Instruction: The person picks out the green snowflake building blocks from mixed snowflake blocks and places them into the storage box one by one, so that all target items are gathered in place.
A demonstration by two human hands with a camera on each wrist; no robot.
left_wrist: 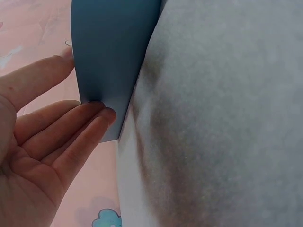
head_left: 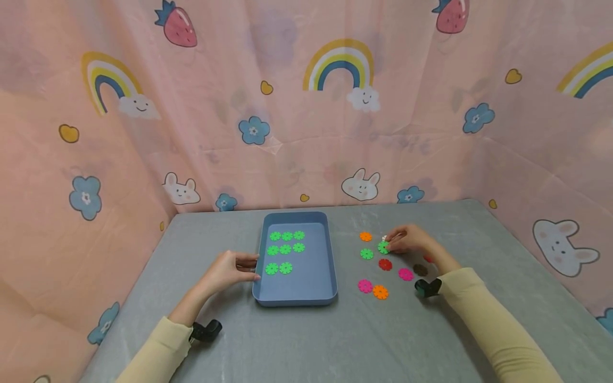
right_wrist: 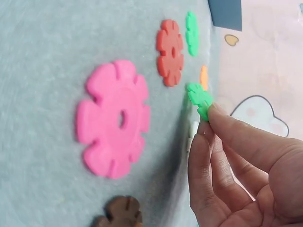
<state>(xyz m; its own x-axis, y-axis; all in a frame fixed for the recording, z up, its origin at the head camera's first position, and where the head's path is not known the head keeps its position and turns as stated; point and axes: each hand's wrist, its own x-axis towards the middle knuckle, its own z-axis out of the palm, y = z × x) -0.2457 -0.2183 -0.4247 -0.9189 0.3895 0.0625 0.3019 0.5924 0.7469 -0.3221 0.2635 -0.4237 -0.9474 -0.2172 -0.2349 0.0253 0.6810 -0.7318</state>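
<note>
Between the thumb and fingertips of my right hand (head_left: 407, 239) is a pinched green notched plastic disc (right_wrist: 200, 100), tilted, above the table in the right wrist view. Another green disc (head_left: 366, 254) lies to its left and a red disc (head_left: 385, 264) nearer me. Part of a white disc (head_left: 384, 238) shows beside the fingers. My left hand (head_left: 229, 271) touches the left side of a blue tray (head_left: 318, 271); in the left wrist view its fairly straight fingers rest against the outer wall (left_wrist: 111, 52), with the thumb at the rim. Green discs (head_left: 285, 249) lie in rows inside the tray.
Orange discs (head_left: 366, 236), pink discs (head_left: 406, 274) and a brown disc (head_left: 420, 270) are scattered right of the tray. A second red disc (head_left: 428, 259) is partly hidden by the right wrist. A pink patterned curtain (head_left: 297, 154) borders the grey table (head_left: 297, 346).
</note>
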